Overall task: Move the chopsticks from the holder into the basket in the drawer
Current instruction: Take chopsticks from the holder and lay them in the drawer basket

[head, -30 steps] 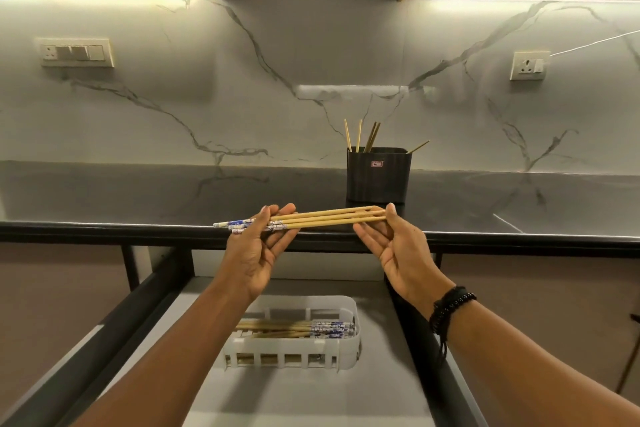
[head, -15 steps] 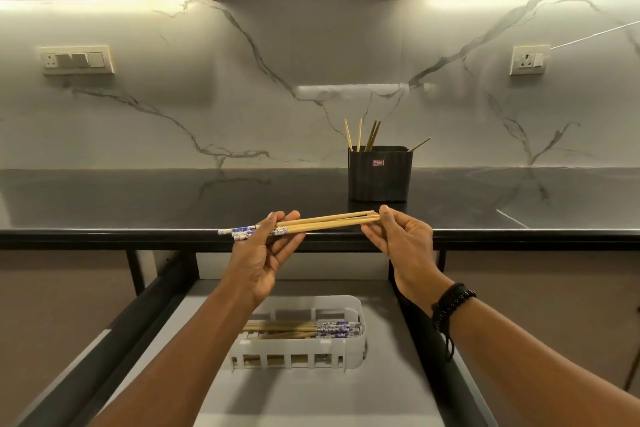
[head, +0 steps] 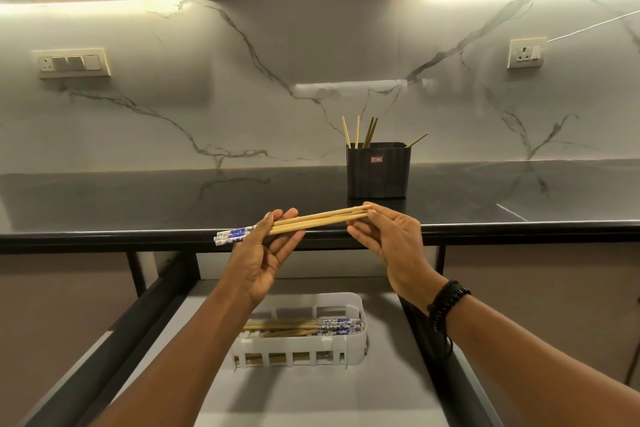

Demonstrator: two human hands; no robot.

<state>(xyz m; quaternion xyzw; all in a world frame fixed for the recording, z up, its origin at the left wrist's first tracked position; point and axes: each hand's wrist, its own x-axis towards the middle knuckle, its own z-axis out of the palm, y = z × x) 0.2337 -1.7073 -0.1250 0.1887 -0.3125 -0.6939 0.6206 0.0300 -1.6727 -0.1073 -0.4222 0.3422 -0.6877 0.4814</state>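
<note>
Your right hand (head: 388, 239) has closed up since a second ago: then its fingers lay flat under the chopsticks (head: 318, 220), now thumb and fingertips pinch their plain tips. Your left hand (head: 266, 253) grips the same bundle nearer the other end, thumb pressed over the sticks and fingers curled beneath. You hold the bundle almost level above the counter (head: 138, 204) edge, the right end slightly higher. They are pale bamboo sticks, and their blue-and-white patterned ends jut out past your left thumb. Beyond your right fingertips stands the black holder (head: 379, 172), with several sticks leaning in it, thin ends up. Below your hands, in the open drawer (head: 311, 399), sits the white basket (head: 301, 354); it holds more chopsticks lying flat, patterned ends to the right.
</note>
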